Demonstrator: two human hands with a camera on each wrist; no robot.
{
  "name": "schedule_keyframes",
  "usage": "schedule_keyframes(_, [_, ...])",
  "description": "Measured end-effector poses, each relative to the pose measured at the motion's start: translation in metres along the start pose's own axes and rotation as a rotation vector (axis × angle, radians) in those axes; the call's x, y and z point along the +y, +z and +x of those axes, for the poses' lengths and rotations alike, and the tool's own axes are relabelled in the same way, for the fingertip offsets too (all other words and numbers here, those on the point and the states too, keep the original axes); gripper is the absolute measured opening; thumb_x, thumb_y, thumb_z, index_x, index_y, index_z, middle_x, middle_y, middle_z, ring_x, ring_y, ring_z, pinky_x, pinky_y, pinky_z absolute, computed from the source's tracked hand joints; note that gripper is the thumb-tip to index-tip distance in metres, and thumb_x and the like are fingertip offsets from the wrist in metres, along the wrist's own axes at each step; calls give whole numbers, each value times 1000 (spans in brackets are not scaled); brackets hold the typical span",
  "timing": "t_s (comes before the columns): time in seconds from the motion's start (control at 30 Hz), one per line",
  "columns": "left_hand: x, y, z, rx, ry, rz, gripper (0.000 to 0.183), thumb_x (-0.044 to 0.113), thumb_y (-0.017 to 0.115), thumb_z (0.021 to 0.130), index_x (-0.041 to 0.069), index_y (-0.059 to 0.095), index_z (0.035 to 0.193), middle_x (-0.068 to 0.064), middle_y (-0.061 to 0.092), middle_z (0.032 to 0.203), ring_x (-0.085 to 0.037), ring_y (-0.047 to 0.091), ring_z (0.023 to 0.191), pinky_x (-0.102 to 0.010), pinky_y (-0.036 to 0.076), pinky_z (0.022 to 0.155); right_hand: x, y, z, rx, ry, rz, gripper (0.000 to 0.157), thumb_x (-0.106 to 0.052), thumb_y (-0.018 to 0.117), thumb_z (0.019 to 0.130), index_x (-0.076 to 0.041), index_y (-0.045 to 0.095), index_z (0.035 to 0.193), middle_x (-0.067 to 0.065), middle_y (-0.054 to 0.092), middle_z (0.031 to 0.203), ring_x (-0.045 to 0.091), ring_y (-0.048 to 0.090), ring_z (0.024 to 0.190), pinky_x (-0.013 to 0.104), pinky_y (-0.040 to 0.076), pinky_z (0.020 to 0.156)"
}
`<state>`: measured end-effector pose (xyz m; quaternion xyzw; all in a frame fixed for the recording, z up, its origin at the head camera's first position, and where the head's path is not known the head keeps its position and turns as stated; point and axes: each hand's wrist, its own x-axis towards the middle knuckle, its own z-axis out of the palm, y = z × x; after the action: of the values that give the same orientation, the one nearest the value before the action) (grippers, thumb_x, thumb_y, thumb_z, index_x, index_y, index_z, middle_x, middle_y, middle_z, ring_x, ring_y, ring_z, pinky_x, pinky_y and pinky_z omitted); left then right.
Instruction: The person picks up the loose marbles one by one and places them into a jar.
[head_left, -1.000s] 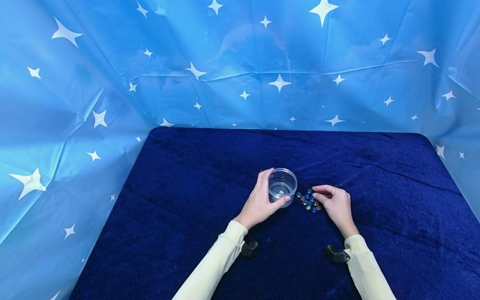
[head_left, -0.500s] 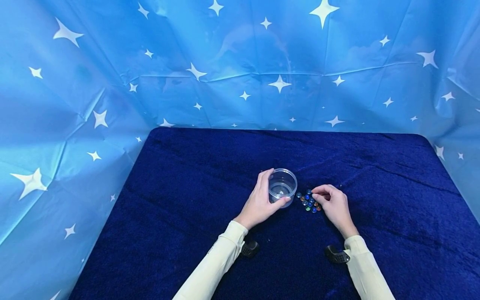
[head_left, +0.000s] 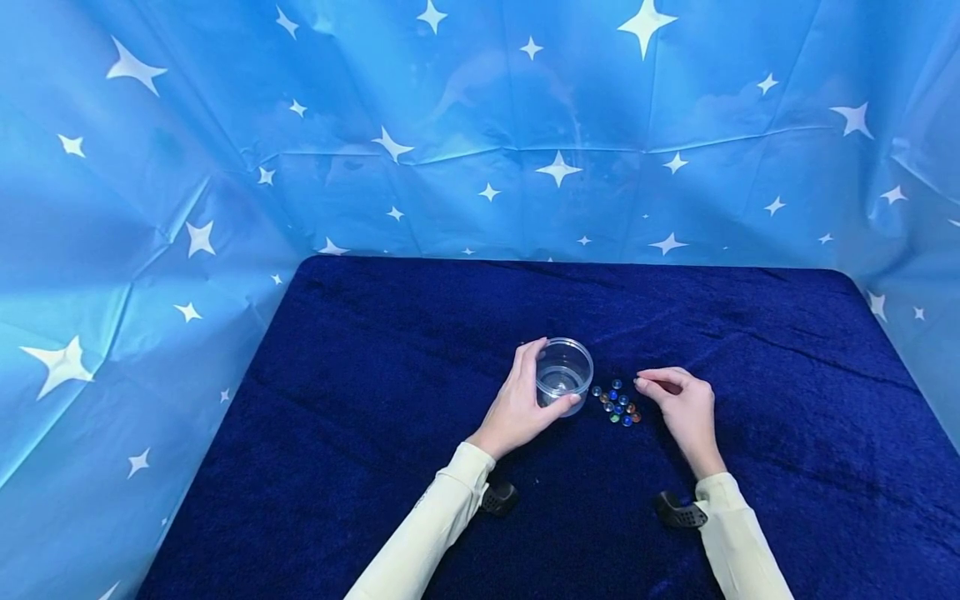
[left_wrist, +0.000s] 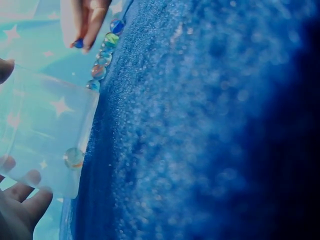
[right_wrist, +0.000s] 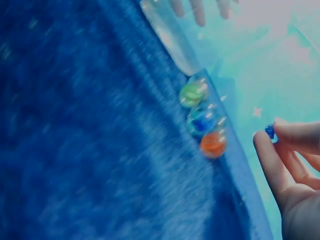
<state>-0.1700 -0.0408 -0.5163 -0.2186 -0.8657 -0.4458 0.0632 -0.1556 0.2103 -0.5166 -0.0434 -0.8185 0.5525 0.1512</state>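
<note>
Left hand: on my head feed, the left hand (head_left: pixel 513 408) grips the clear container (head_left: pixel 566 357) from its left side, thumb on the near side and fingers round the far side.
Container: round, transparent, mouth up, base on the cloth (head_left: pixel 420 333); it stands just left of the loose marbles.
Marble at the wall: in my left wrist view, a single marble (left_wrist: pixel 74 157) shows low in the container, near the base; it looks to be inside, seen through the plastic.
Right hand: the right hand (head_left: pixel 686 408) is just right of the cluster, thumb and index finger clamped on a small blue marble (right_wrist: pixel 270 132), which I see clear of the cloth in both wrist views.
Loose marbles: the loose marbles (head_left: pixel 618 409) lie in a close group between container and right hand; I note blue, green, orange and clear ones, several touching. My wrist feeds blur them, so I log no exact count.
Cloth: dark blue, plush, faintly creased, covering the table.
Sleeves: pale yellow sleeves (head_left: pixel 431 525) on both arms, a black wrist device (head_left: pixel 680 510) at each cuff.
Backdrop: light blue backdrop (head_left: pixel 465 108), creased, printed with white four-pointed stars.
</note>
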Motion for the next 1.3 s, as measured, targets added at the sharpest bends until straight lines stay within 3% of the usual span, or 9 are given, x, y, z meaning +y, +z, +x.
schedule_keyframes(0.17, [0, 0, 0, -3, -4, 1, 89, 36, 80, 87, 1, 33, 154, -14, 43, 149, -32, 50, 136, -45, 42, 112, -11, 0, 1, 20, 15, 109, 10, 5, 80, 85, 10, 78, 94, 5, 76, 88, -6, 65, 74, 11, 48, 69])
schedule_keyframes(0.33, [1, -1, 0, -11, -4, -4, 89, 35, 80, 88, 1, 33, 155, -15, 42, 149, -32, 49, 136, -44, 42, 112, -28, 1, 3, 7, 25, 234, 14, 5, 81, 85, 13, 77, 96, 3, 76, 90, -2, 68, 77, 13, 51, 73])
schedule_keyframes(0.73, [1, -1, 0, -13, -9, 4, 89, 36, 80, 88, 2, 32, 155, -14, 42, 150, -32, 49, 137, -43, 41, 113, -58, 10, 7, -12, -17, 296, 13, 6, 79, 86, 13, 76, 96, -4, 74, 87, 3, 69, 78, 16, 52, 73])
schedule_keyframes(0.87, [0, -1, -1, -6, -3, 9, 88, 37, 80, 88, 4, 32, 155, -14, 42, 150, -31, 50, 136, -43, 41, 113, -64, 15, 7, -32, -30, 312, 12, 7, 79, 87, 13, 76, 96, 1, 75, 88, 3, 70, 79, 17, 53, 74])
schedule_keyframes(1.1, [-1, 1, 0, 12, 23, 8, 88, 34, 82, 88, 2, 33, 154, -16, 43, 148, -30, 51, 135, -42, 41, 113, -72, 30, 4, -128, -72, 282, 12, 5, 79, 88, 12, 77, 97, 25, 72, 98, 3, 68, 83, 16, 54, 77])
schedule_keyframes(1.3, [-2, 1, 0, 12, 35, 12, 88, 33, 82, 88, -1, 32, 153, -17, 43, 148, -31, 51, 135, -43, 42, 112, -76, 43, 1, -195, -130, 227, 9, 3, 79, 88, 9, 78, 95, 23, 72, 97, 3, 66, 84, 14, 52, 75])
